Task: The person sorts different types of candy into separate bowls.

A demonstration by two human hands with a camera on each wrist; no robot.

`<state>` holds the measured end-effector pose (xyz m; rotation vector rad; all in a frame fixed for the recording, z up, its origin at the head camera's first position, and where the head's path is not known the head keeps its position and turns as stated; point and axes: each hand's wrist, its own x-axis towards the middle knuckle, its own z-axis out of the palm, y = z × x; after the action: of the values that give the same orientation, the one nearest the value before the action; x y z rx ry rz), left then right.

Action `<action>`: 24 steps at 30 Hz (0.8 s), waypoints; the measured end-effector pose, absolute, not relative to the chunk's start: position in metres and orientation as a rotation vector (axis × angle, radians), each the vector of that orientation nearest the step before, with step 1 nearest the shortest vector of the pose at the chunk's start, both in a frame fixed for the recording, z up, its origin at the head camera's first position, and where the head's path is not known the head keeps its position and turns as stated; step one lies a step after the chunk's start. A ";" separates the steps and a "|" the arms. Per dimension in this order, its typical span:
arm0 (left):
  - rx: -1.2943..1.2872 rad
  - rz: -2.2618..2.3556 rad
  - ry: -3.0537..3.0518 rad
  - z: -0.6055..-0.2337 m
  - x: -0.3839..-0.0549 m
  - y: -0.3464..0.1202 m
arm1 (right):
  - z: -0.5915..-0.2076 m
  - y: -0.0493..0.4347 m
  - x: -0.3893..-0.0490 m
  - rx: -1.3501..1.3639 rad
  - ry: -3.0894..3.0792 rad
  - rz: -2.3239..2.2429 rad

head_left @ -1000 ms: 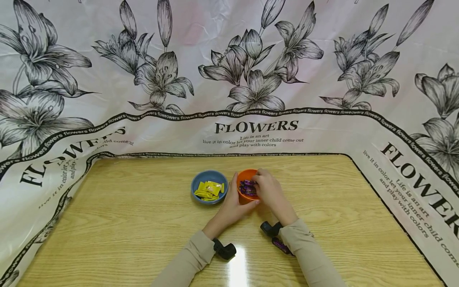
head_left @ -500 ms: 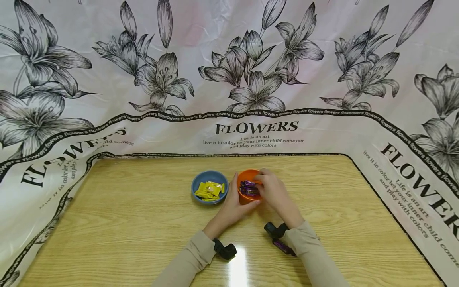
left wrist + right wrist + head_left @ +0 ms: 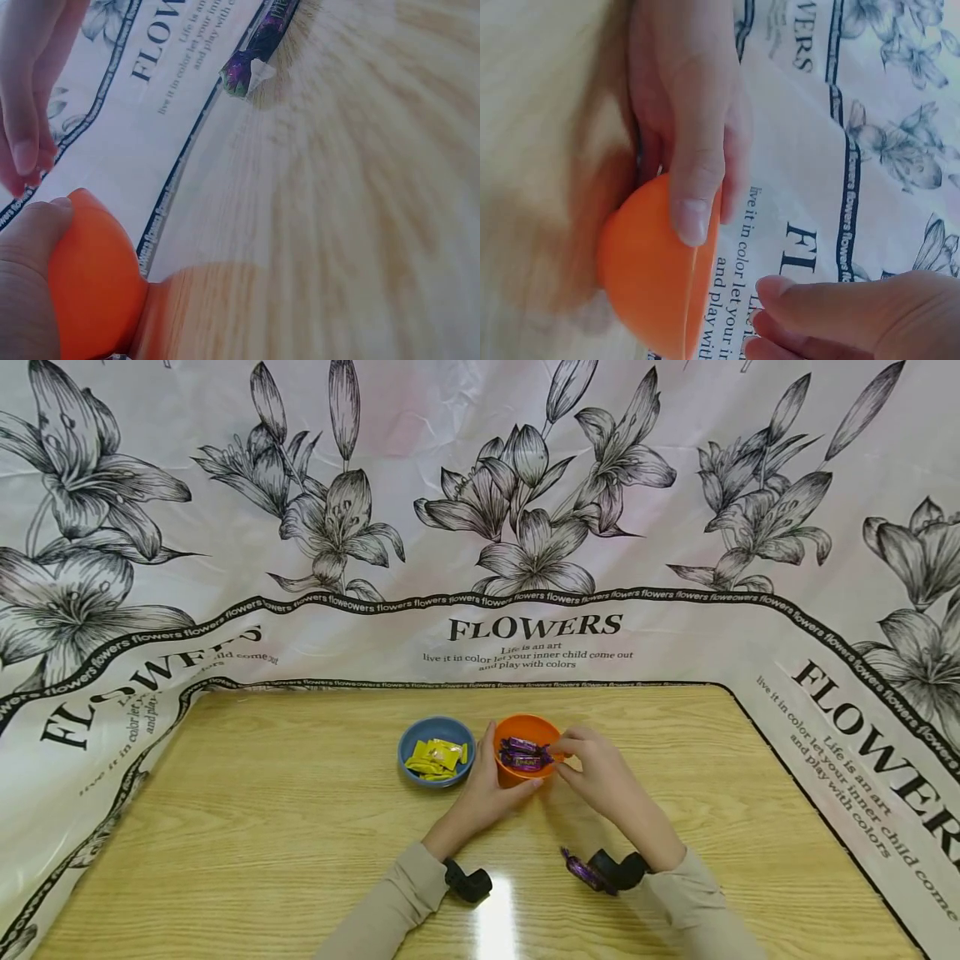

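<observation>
My left hand grips an orange bowl from its left side. In the right wrist view its thumb lies on the bowl's outer wall. Several purple-wrapped candies sit in that bowl. My right hand is at the bowl's right rim, fingers loosely bent, fingertips close to the candies' ends. In the right wrist view these fingers stand apart from the bowl, and nothing shows between them. One more purple-wrapped candy lies on the table near my right wrist; the left wrist view shows it too.
A blue bowl with several yellow packets stands left of the orange one. Both rest on a wood-grain table. A white flower-printed sheet rises along the back and sides. Each wrist wears a black camera mount.
My right hand has drawn back to the right, out of the orange bowl to its rim, uncovering the candies inside. The left hand and both bowls stay in place.
</observation>
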<state>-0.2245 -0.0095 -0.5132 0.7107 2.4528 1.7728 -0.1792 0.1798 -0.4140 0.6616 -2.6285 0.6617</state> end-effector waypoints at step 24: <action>0.669 1.755 2.461 -0.512 -0.225 -0.009 | -0.444 0.209 -0.099 0.602 -3.185 0.758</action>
<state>-0.2250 -0.0086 -0.5123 0.6695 2.4612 1.7550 -0.0994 0.2093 -0.4445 0.6021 -3.1853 0.7584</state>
